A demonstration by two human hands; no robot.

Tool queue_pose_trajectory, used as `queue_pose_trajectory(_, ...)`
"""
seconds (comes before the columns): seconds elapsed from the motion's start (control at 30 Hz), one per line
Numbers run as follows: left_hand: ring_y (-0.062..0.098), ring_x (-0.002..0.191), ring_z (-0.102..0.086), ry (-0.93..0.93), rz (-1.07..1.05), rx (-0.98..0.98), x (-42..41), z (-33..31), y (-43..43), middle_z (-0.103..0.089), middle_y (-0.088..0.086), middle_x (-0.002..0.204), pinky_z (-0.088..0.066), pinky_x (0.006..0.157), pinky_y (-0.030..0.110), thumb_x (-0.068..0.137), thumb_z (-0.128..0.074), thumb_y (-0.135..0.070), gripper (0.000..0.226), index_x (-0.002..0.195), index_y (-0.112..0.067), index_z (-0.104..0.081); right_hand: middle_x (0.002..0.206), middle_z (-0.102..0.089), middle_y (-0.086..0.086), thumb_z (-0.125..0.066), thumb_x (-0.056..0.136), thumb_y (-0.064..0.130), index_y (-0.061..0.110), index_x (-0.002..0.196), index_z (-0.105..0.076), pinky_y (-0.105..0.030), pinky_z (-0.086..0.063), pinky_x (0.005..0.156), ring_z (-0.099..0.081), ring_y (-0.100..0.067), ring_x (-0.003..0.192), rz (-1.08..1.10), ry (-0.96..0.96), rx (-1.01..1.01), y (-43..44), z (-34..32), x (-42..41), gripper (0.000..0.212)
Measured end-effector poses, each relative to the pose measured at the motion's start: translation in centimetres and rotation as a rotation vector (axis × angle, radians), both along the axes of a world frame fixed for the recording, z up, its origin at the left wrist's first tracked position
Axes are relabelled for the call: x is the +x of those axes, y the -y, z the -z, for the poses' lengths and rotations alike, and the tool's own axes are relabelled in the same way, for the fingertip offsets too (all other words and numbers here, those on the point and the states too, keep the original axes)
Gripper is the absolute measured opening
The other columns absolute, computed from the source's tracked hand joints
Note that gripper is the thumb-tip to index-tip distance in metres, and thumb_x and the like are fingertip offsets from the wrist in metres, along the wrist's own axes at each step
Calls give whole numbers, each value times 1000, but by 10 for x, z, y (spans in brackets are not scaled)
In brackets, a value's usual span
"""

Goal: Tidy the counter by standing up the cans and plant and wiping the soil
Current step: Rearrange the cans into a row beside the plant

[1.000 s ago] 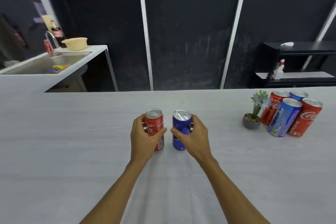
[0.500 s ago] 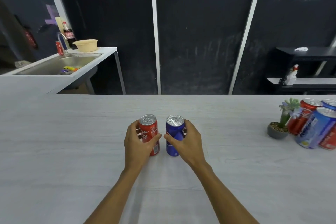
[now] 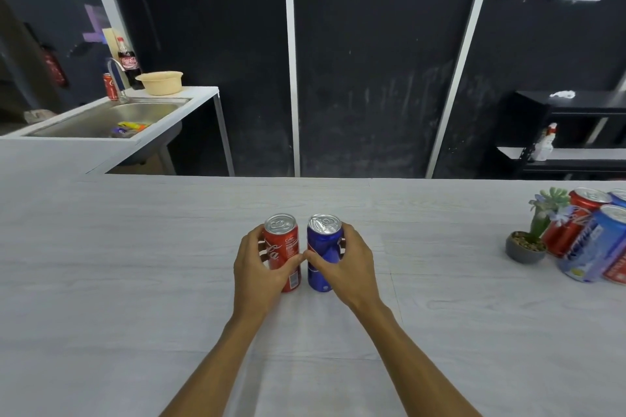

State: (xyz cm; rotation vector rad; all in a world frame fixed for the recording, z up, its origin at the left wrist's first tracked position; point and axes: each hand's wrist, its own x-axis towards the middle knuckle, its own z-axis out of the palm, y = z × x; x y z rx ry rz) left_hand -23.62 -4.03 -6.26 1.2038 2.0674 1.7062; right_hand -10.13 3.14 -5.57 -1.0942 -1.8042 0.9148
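Left grip (image 3: pixel 261 267) clamps red can (image 3: pixel 287 245), right grip (image 3: pixel 352 264) blue can (image 3: pixel 323 244); plant (image 3: pixel 539 220) stands well apart.

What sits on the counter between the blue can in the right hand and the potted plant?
Nothing. The head view shows bare counter from the blue can in the right hand to the potted plant.

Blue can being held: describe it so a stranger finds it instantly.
On the long pale counter, look at its middle. The right hand grips the blue can, upright beside a red can; other blue cans cluster far right, unheld.
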Motion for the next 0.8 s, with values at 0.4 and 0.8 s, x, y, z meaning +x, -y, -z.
queue_pose_trajectory(0.4,13,118,-51,0,12,42,2,4,4,-49,-2,136,-48,91,26,63,-81,-47,88,137,-25,-39,135,-51,5,-79,73,42,23,138,-39,-18,-45,91,-49,-10,118,-24,-13,14,6,0,4,79)
queue_pose_trajectory(0.8,15,99,-54,-258,-138,6,23,24,33,-53,-1,109,-49,78,30,73,-81,-20,47,110,-15,-53,151,-34,4,-60,90,40,24,146,-30,-24,-30,105,-31,-11,138,-25,358,74,15,5,50,65)
